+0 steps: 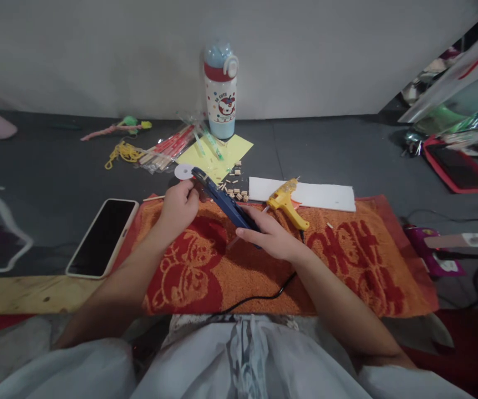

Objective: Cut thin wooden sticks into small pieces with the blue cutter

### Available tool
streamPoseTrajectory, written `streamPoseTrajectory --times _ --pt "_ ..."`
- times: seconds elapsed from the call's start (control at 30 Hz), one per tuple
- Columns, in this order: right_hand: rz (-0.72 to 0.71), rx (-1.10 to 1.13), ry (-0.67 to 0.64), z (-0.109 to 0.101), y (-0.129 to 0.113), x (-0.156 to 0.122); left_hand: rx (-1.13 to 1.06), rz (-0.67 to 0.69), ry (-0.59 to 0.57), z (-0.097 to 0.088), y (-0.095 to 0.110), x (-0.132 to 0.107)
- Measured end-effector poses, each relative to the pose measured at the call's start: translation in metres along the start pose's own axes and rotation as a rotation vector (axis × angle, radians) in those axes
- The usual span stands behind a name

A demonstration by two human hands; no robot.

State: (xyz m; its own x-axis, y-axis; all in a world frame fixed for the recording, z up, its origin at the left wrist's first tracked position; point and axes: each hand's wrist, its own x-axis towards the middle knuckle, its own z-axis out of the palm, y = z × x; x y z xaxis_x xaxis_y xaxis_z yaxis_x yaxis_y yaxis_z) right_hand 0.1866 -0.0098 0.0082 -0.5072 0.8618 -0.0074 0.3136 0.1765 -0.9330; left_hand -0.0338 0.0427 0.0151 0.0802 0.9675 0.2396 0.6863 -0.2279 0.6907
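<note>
The person's right hand (270, 235) is gripping the lower end of a slim, dark-blue, phone-like slab (226, 204), with the thumb on the near side and the fingers on the far side. The left hand (181, 202) is curling its fingers at the slab's upper end — whether they are closing around it or only touching its edge, I cannot tell. The slab is slanting above an orange terry towel with red patterns (264, 274), its upper end leaning toward the left hand.

Just beyond the right hand, a yellow plastic glue gun (285, 203) is lying partly on the towel and partly over a flat white rectangular strip (326, 195). Small, pale wooden pieces (238, 195) are lying scattered behind the slab, some of them on a sheet of yellow paper (241, 147). A white round disc (184, 172) is resting just beyond the left hand.

A tall bottle with a red band and a light-blue lid (221, 102) is standing upright behind the paper, near the grey wall (314, 61). A black-screened phone in a pale case (102, 238) is lying left of the towel — near the left forearm.
</note>
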Motion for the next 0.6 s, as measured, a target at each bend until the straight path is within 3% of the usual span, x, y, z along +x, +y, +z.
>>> streamPoseTrajectory --times 0.6 --pt "0.025 0.030 -0.009 0.0009 0.0014 -0.0003 0.039 -0.054 -0.067 -0.0011 0.0062 -0.0006"
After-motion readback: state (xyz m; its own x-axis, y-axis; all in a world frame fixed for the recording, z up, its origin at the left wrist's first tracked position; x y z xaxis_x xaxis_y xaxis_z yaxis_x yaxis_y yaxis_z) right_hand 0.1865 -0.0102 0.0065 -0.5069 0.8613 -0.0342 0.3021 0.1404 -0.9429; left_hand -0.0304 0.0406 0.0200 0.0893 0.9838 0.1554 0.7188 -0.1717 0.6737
